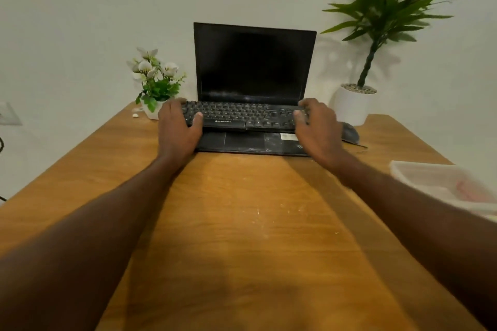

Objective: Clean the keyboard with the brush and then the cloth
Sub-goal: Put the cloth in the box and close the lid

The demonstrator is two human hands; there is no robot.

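Wooden desk (242,223) carries an open laptop (254,62) with the keyboard (242,114) lying across its base. Left hand (177,126) and right hand (318,130) clasp the keyboard's two ends. Neither brush nor cloth is clearly visible, so cleaning looks unstarted.

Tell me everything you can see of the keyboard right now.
The keyboard is a black, plastic-looking separate unit with dark keys and a small white logo on its front edge. It lies flat across the base of the open laptop, leaving the dusty palm rest uncovered. Pale dust specks show on its keys. The left hand grips its left end and the right hand its right end, thumbs on top.
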